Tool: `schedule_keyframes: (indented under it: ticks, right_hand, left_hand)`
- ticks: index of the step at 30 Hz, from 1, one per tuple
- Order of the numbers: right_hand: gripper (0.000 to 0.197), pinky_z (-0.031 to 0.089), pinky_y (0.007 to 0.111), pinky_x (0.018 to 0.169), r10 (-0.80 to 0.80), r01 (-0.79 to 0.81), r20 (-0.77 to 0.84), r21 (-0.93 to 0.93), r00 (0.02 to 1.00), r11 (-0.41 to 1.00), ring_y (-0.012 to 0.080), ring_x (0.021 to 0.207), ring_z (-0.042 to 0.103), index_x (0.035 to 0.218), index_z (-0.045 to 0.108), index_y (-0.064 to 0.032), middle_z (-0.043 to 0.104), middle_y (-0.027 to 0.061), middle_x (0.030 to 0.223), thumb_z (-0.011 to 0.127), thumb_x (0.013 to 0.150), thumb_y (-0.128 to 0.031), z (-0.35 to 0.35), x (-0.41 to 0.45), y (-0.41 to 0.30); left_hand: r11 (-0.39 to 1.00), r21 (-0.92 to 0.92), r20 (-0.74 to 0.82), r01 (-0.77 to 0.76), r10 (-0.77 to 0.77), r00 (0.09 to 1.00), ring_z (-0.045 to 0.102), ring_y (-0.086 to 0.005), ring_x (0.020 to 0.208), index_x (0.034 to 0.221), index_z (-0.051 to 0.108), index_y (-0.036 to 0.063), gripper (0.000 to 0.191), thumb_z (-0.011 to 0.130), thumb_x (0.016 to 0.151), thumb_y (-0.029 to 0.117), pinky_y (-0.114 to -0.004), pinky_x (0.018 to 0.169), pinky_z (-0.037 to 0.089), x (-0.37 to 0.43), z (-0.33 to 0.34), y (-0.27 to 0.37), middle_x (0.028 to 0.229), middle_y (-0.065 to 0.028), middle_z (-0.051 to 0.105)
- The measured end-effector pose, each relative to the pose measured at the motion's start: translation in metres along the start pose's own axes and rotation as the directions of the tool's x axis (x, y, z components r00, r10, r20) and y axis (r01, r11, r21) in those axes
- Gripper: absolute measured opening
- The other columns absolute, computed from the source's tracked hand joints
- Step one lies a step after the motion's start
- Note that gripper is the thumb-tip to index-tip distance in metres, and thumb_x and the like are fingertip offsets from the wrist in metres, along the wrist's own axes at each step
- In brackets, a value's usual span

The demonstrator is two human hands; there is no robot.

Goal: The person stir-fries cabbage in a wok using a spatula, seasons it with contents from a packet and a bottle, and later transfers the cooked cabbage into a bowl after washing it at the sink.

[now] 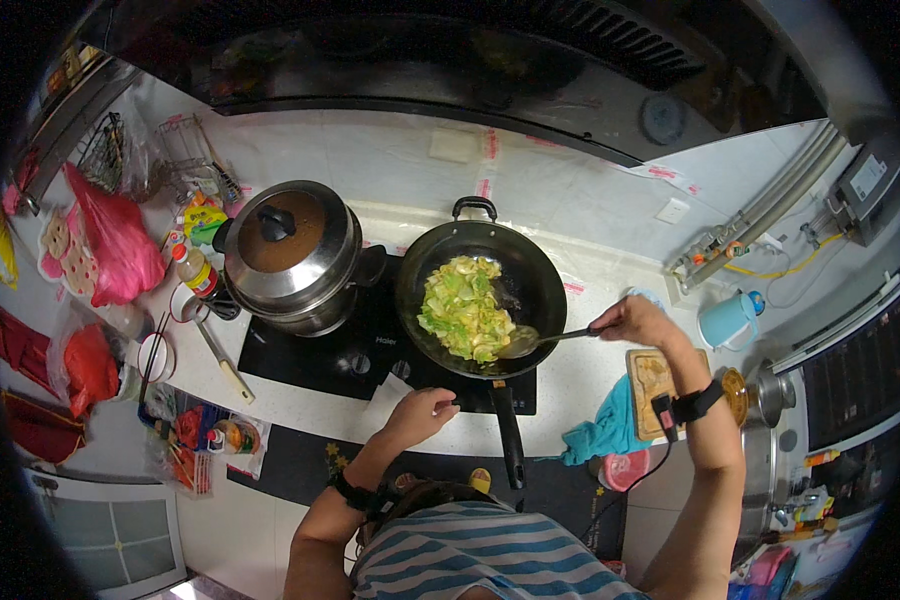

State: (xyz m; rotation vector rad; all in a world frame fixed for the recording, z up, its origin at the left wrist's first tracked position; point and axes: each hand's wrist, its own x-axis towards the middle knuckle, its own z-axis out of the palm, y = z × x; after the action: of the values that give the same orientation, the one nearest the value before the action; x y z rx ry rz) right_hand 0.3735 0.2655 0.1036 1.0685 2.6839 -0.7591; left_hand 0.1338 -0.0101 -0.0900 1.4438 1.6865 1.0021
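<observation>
My right hand grips the handle of a metal spatula or ladle, whose head rests at the right edge of chopped green and yellow leafy vegetables, likely cabbage. The food lies in a dark wok on the right side of a black glass cooktop. Over the cooktop's front edge is my left hand, fingers loosely curled, thumb and forefinger apart, nothing visible between them. A white paper sheet lies just behind it. The wok's long black handle points toward me, right of that hand.
A lidded steel pot occupies the cooktop's left side. Beyond it are a sauce bottle, a knife and a bowl with chopsticks. Rightward sit a teal cloth, a cutting board and a blue pitcher. A range hood overhangs.
</observation>
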Motion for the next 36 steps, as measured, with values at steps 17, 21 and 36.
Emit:
schedule_keyframes:
  ticks: [17, 21, 36]
  right_hand:
    - [0.035, 0.049, 0.040, 0.057, -0.207, 0.023, -0.457, -0.376, 0.865, 0.926, 0.0292, 0.065, 0.060, 0.110, 0.062, -0.0123, 0.059, 0.0119, 0.074, 0.062, 0.075, -0.012, 0.108, -0.016, -0.042]
    - [0.033, 0.050, 0.034, 0.056, -0.263, -0.044, -0.367, -0.650, 0.892, 0.759, 0.0237, 0.073, 0.061, 0.109, 0.063, -0.0138, 0.058, 0.0072, 0.079, 0.054, 0.077, -0.008, 0.082, -0.031, -0.061]
    - [0.028, 0.051, 0.036, 0.068, 0.146, -0.238, -0.315, -0.277, 0.938, 0.931, 0.0273, 0.077, 0.065, 0.092, 0.072, -0.0157, 0.068, 0.0095, 0.082, 0.074, 0.066, -0.024, -0.002, -0.007, -0.010]
  left_hand:
    - [1.000, 0.027, -0.032, 0.010, -0.009, 0.999, 0.065, -0.0234, 0.080, 0.105, 0.062, 0.0025, 0.030, 0.064, 0.086, 0.026, -0.033, 0.069, 0.052, -0.007, -0.013, 0.000, 0.092, -0.0132, 0.067]
    - [1.000, -0.007, -0.023, -0.006, 0.005, 1.000, 0.065, -0.0233, 0.081, 0.105, 0.062, 0.0026, 0.029, 0.065, 0.085, 0.024, -0.034, 0.070, 0.052, -0.005, -0.011, 0.005, 0.093, -0.0132, 0.067]
    - [1.000, 0.008, -0.004, 0.022, -0.021, 1.000, 0.065, -0.0239, 0.084, 0.106, 0.062, 0.0016, 0.032, 0.064, 0.085, 0.026, -0.034, 0.073, 0.051, -0.003, -0.012, 0.012, 0.094, -0.0128, 0.067]
